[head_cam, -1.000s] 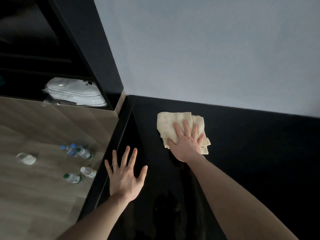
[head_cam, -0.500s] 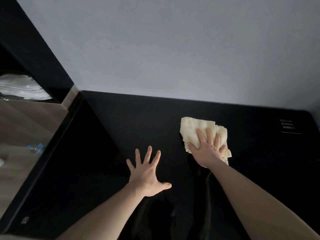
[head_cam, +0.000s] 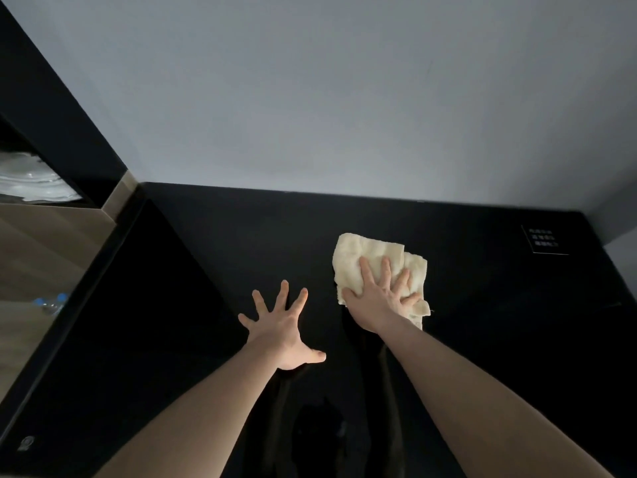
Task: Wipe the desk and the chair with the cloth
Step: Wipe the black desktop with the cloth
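Head view: left hand (head_cam: pixel 280 328) is splayed flat on the desk (head_cam: pixel 517 339) mid-surface, right hand (head_cam: pixel 381 294) is pressed flat-fingered on the cloth (head_cam: pixel 362 251) toward the back-right corner; loose folds may bunch, so streaks could be left.

Cloth (head_cam: pixel 370 258): cream, crumpled, folded into a rough pad, lying flat on the desk (head_cam: pixel 213 257), right of centre, nearer the back edge than the front, well short of the right back corner. Desk: glossy black top, dark, faint reflections toward the front edge. Chair not visible
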A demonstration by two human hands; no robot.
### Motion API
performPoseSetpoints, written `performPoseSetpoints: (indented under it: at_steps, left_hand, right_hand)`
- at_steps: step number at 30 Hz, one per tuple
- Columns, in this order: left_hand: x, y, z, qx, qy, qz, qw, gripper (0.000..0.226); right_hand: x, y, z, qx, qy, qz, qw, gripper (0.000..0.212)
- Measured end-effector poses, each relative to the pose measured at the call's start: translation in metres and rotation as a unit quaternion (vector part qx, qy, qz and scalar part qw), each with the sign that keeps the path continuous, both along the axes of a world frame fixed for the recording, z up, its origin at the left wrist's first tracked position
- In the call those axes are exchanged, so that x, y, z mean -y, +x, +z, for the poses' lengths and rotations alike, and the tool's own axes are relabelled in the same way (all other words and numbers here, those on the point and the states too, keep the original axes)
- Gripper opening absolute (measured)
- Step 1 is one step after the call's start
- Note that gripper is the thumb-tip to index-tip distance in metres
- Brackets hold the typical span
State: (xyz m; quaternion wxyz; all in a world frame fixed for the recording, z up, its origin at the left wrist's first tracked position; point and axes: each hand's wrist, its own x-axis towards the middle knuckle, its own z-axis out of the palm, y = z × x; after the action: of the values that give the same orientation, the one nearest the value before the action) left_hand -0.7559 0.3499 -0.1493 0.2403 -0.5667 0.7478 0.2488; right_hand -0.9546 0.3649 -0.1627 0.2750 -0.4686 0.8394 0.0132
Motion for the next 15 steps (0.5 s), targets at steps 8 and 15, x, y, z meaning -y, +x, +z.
performPoseSetpoints:
  at_steps: [8,15]
  left_hand:
    - [0.001,-0.041,0.015,0.009,-0.013,-0.01,1.0,0.135]
    - [-0.007,-0.145,0.014,-0.029,0.014,0.025,0.999,0.133]
  right_hand:
    - [0.0,-0.059,-0.007,0.004,-0.052,0.094,0.994,0.081]
    - [0.0,-0.175,-0.006,-0.016,-0.051,0.133,0.99,0.085]
